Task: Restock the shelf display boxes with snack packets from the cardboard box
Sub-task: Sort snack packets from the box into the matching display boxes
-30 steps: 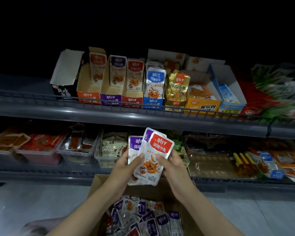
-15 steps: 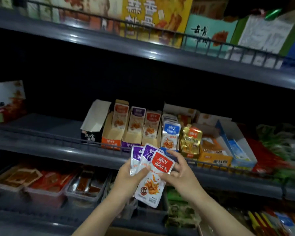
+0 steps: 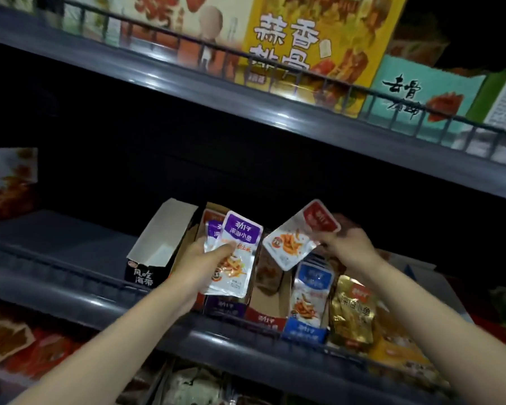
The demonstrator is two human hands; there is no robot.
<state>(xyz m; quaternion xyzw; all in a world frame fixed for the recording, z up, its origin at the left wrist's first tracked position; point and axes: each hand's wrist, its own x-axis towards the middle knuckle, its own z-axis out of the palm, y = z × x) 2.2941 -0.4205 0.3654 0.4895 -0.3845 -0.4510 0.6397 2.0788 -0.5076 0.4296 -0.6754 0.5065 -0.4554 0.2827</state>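
Observation:
My left hand (image 3: 208, 264) grips two purple-topped snack packets (image 3: 236, 258) in front of the purple display box (image 3: 224, 307) on the middle shelf. My right hand (image 3: 349, 245) pinches a single red-topped packet (image 3: 297, 239), tilted, above the red display box (image 3: 265, 318). An orange display box sits mostly hidden behind my left hand. To the right stand a blue display box (image 3: 304, 330) full of blue packets and a gold packet (image 3: 352, 312). The cardboard box is out of view.
An open black box with a raised white flap (image 3: 161, 244) stands left of the display boxes. A wire rail (image 3: 70, 276) runs along the shelf front. The upper shelf (image 3: 275, 118) holds large boxes close overhead. Trays of snacks (image 3: 27, 346) fill the shelf below.
Both hands rose and reached to the middle shelf. My right hand pulled the red packet off the stack and carried it right; the left keeps the purple ones. The view tilted upward.

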